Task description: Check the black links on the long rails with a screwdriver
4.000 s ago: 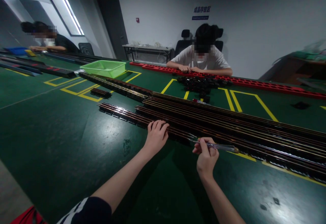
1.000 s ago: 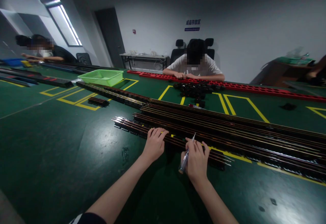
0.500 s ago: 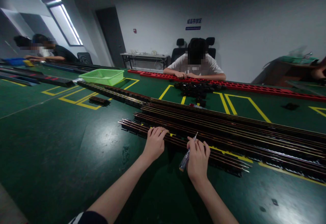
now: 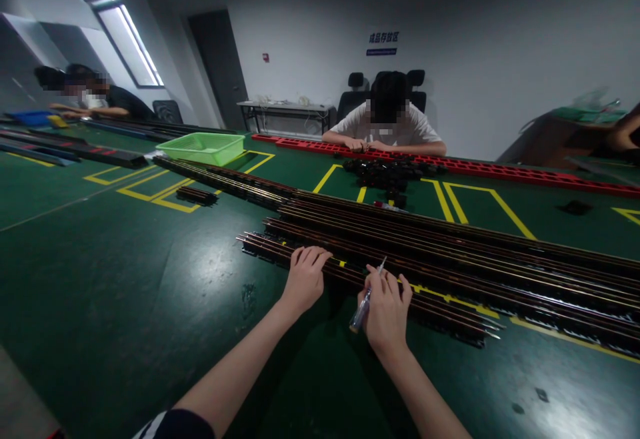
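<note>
A long dark strip carrying thin copper-coloured rods [image 4: 445, 314] lies at a slant on the green table in front of me. My left hand [image 4: 306, 279] grips this strip left of its middle, fingers bent over the far edge. In my right hand [image 4: 387, 302] is a screwdriver [image 4: 363, 306] with a clear handle and a thin metal shaft pointing up and away. The fingers of that hand also rest against the strip, right of its middle. My fingers cover part of the strip. Just behind it lie several similar long rod strips [image 4: 400, 236], side by side.
Across the green table [image 4: 150, 292], a person [image 4: 385, 112] works behind a red slotted rail [image 4: 480, 168] and a pile of black parts [image 4: 380, 174]. A green basket [image 4: 203, 149] and a short rod bundle [image 4: 197, 196] sit to the left. Other people are at far left and right.
The strip under my hands has slid slightly to the right. The screwdriver has tilted a little, its handle end now slightly higher and further left. Both hands stay in nearly the same place.
</note>
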`<state>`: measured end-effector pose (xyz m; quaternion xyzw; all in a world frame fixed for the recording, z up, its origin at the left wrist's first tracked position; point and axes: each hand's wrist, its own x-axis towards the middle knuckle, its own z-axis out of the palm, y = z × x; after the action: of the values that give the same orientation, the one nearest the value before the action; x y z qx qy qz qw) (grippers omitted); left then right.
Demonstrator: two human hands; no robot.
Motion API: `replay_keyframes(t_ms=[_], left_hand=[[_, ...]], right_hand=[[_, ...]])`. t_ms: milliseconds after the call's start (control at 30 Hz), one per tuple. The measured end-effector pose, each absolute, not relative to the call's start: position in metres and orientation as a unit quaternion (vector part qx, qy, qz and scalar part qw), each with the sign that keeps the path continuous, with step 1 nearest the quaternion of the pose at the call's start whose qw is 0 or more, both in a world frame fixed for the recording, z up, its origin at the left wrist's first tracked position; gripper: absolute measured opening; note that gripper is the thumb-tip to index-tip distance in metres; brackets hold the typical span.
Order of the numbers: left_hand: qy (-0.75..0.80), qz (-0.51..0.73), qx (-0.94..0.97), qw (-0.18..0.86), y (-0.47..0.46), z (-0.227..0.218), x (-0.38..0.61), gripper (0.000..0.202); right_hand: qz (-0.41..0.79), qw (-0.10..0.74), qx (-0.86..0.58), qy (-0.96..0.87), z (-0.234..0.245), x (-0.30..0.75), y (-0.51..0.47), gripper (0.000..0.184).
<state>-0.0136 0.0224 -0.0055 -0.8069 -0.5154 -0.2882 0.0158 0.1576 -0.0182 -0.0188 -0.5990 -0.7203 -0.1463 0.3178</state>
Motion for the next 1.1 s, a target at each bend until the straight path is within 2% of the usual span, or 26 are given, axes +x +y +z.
replay_keyframes(t_ms=[167,467,933,1100], left_hand=[[-0.510,-0.289,-0.810,0.009,0.0223,-0.0039,-0.0137,0.043],[-0.512,-0.289,-0.809,0.015,0.0235,-0.0063,-0.0140,0.044],[-0.515,-0.288,-0.807,0.017,0.0229,-0.0051,-0.0133,0.044],[-0.515,-0.285,-0.808,0.014,0.0235,-0.0052,-0.0137,0.044]], right_hand=[[-0.142,0.324,-0.596,-0.721,-0.0196,0.1626,-0.0191,0.023],[-0.152,0.330,-0.572,-0.736,-0.0168,0.1588,-0.0189,0.012],[-0.127,0.285,-0.580,-0.752,-0.0127,0.1546,-0.0238,0.028],[-0.135,0.292,-0.562,-0.762,-0.0151,0.1548,-0.0215,0.017]])
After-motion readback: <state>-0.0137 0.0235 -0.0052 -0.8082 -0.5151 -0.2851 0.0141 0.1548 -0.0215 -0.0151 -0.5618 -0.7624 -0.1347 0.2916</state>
